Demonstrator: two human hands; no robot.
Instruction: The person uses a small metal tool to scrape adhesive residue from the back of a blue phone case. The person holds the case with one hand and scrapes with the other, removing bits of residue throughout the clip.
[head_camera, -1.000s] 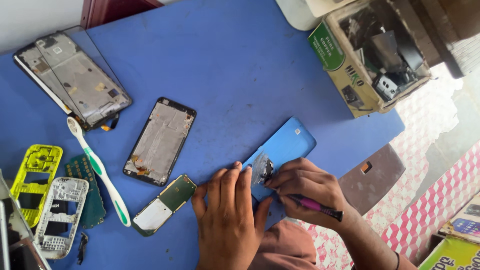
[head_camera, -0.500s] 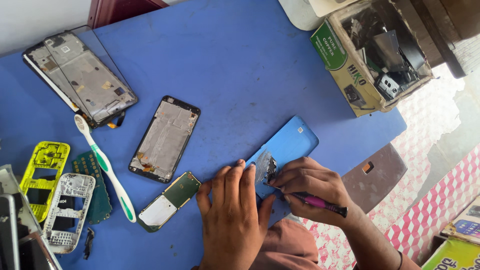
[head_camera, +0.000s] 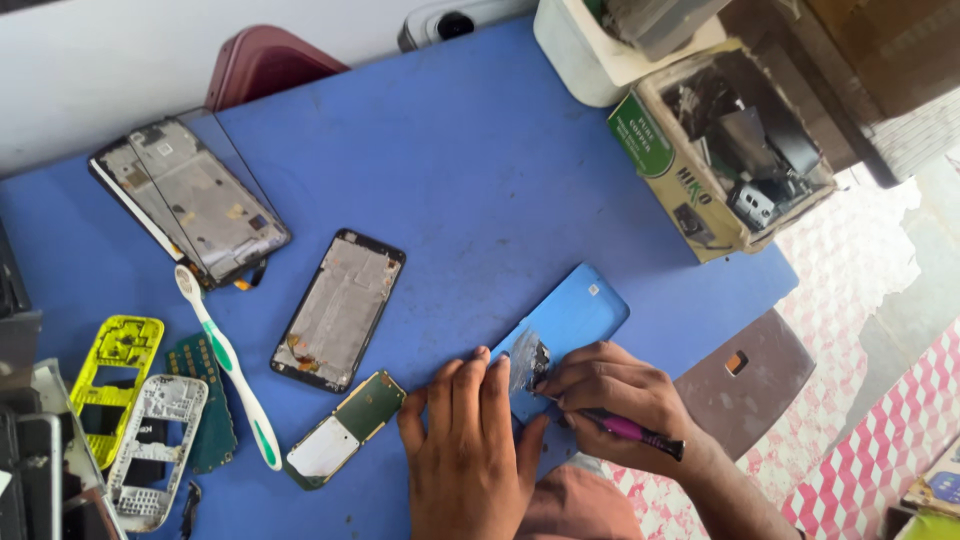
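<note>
A blue table (head_camera: 480, 170) carried two phone frames (head_camera: 338, 308), a toothbrush (head_camera: 228, 365), keypad housings (head_camera: 118, 375), a circuit board (head_camera: 345, 428), a blue cover (head_camera: 572, 315) and a cardboard box (head_camera: 690, 200).

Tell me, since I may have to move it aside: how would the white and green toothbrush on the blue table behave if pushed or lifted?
The white and green toothbrush looks slim and plastic, so probably light and fairly stiff. Lying flat on the smooth blue table, it would likely slide or pivot rather than tip.
</note>
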